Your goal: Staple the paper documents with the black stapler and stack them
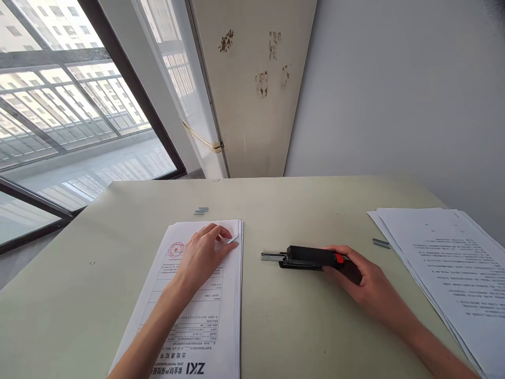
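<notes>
One staple strip (233,238), one stapler (311,257), tray (271,257) out

We pinch the staple strip between the thumb and fingers of our left hand (203,250), above the near end of nothing but a printed paper stack (211,316); whether the palm rests on the sheets, we cannot tell. Our right hand (365,281) is closed around the back end of the stapler, beside its red piece (339,258). The stapler lies flat on the counter (288,326), between the paper stack and a looser paper pile (453,263).

From here, we judge, too hard a pinch could snap the thin strip, and a loose one could drop it among the sheets. If the stapler slid while held at one end only, the strip could miss the tray or go in crooked and jam. A brushing forearm could push the stack's edges out of line.

As for containers, the only one we see is that narrow tray, jutting toward the stack; whether it holds staples is too small to tell. Spare strips (201,211) lie just beyond the stack, and another bundle (381,243) sits beside the pile.
</notes>
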A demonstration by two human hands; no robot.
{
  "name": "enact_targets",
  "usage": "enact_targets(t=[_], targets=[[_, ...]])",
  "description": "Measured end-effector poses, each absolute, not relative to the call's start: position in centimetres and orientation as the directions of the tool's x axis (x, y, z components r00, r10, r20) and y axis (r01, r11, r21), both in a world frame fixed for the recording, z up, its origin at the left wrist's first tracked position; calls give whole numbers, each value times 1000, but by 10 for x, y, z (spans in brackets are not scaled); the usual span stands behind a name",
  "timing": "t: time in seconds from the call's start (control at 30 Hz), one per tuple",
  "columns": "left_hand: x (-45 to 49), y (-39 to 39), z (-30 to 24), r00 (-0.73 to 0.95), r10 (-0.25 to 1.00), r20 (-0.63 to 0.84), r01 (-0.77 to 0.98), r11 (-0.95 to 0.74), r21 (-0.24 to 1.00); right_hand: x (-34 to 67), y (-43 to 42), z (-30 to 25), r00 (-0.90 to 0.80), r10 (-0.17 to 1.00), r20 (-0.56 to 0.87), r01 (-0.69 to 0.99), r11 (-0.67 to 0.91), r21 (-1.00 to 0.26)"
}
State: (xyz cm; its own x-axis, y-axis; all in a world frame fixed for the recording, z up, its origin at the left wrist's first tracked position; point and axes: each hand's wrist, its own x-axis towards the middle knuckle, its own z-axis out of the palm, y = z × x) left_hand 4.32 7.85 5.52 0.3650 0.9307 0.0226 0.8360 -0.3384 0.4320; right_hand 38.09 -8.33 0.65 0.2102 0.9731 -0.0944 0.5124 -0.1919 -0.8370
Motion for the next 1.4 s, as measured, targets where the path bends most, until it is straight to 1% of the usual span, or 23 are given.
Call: enact_targets(t=[0.33,0.63,0.87,1.1,1.2,1.27,1.33,1.4], targets=[[48,75,55,390,920,32,807,-358,469,377,-83,12,227,970,-82,526,-193,-828],[41,66,61,463,886,-2,776,-404,484,376,-83,11,232,970,-73,512,-185,-839],[35,70,59,498,867,-27,761,-422,493,378,-83,10,220,969,-113,502,-212,-839],[41,64,62,528,849,8,729,-458,508,378,-83,9,225,968,-109,501,-212,-839],[52,53,69,581,813,33,671,-501,547,379,-83,10,212,971,-111,505,-206,-839],[62,45,73,637,768,66,607,-553,570,379,-83,11,211,973,-98,510,-195,-838],[74,38,75,688,717,108,557,-618,554,379,-83,11,211,973,-91,517,-190,-835],[85,34,72,725,673,144,534,-682,500,379,-83,12,211,973,-91,518,-191,-834]])
